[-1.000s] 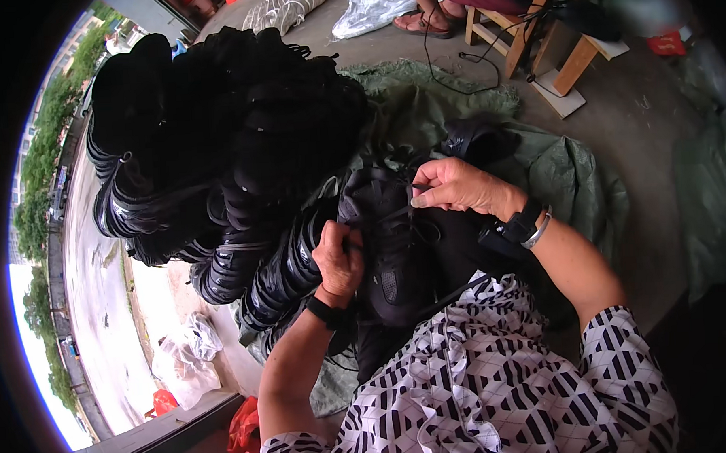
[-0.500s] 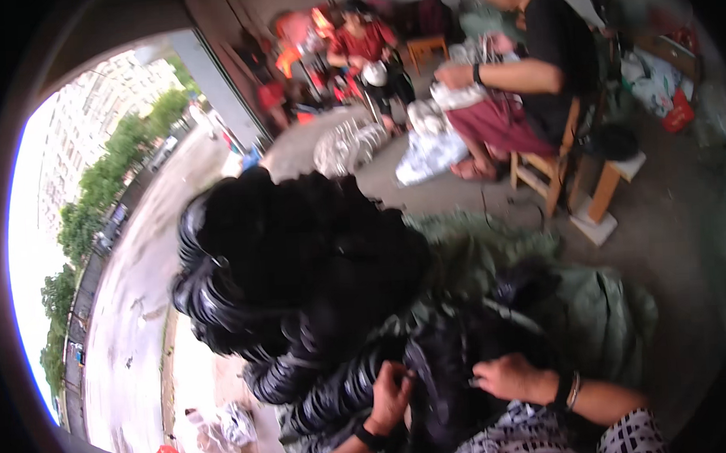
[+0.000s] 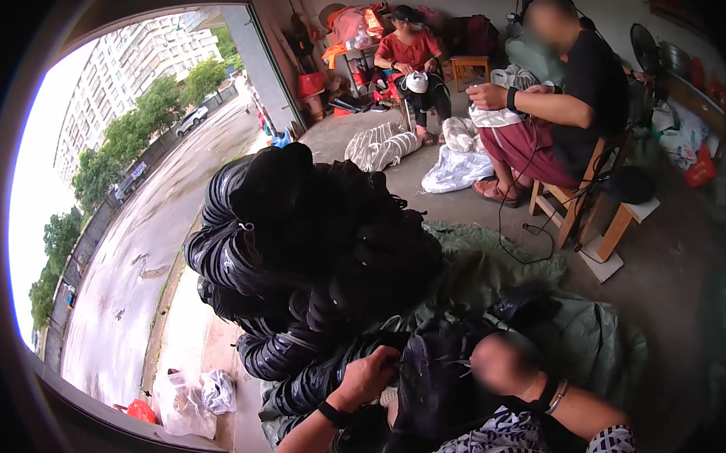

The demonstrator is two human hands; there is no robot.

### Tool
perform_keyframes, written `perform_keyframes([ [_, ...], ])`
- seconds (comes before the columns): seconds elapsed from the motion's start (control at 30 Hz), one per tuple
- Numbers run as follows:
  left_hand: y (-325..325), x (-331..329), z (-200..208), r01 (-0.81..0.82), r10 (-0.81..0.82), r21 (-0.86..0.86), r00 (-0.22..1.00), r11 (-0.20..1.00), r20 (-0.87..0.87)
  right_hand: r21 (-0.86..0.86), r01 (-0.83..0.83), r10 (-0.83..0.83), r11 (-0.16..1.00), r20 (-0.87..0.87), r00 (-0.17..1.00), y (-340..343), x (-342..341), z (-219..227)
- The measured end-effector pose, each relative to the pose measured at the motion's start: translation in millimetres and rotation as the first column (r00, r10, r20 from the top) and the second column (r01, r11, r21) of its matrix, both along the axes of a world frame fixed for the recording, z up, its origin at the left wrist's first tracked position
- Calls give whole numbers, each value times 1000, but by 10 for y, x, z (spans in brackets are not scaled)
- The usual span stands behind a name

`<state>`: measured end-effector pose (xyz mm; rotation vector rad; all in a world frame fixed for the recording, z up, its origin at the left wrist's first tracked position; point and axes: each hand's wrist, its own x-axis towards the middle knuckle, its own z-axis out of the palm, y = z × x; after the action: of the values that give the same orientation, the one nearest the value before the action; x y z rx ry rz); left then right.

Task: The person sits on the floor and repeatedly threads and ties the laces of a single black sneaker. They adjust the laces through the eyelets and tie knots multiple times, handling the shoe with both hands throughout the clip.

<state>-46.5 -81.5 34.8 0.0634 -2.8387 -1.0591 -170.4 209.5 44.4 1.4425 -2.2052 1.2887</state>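
Note:
A black cap (image 3: pixel 431 385) lies across my lap, its dark fabric bunched, so its full outline is hard to make out. My left hand (image 3: pixel 368 378) is closed at the left edge of this cap, thumb and fingers pinching there. At the opposite side my right hand (image 3: pixel 505 364) is blurred, so its fingers do not show clearly. A thin pale strand, perhaps thread, shows between the cap and that hand. Just ahead and to the left rises a big heap of nested black caps (image 3: pixel 322 228), with more stacked ones reaching down beside my left wrist.
Green sheeting (image 3: pixel 578 330) spreads under the heap. Two people sit working ahead, one on a wooden chair (image 3: pixel 577 205) with a cable beside it. White bundles (image 3: pixel 384 147) lie on the floor. Plastic bags (image 3: pixel 188 402) stand by the open doorway at left.
The view has shifted, with the scene sitting differently in the picture. My left hand has moved up and left at the cap's edge. My right hand is a little higher.

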Motion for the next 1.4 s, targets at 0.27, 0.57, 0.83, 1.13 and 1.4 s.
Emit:
perform_keyframes([
  [0.27, -447, -79, 460, -210, 221, 975, 957, 74, 189, 8, 84, -84, 996, 23, 996, -108, -102, -22],
  [0.57, -1133, 30, 319, -103, 601, 995, 795, 2, 81, 216, 199, -219, 956, 73, 973, -16, -134, -313],
  [0.83, -3338, 1023, 258, -260, 766, 833, 584, 488, -267, 176, -107, 58, 979, 264, 963, -96, -8, -310],
  [1.13, -3017, 779, 7, -205, 853, 978, 505, -33, 134, 246, -100, 23, 964, 296, 955, 58, -133, -269],
  [1.4, -2968, 1528, -728, -654, 818, 521, 547, 549, -175, -11, 175, 4, 985, 999, 42, 788, -231, -397],
])
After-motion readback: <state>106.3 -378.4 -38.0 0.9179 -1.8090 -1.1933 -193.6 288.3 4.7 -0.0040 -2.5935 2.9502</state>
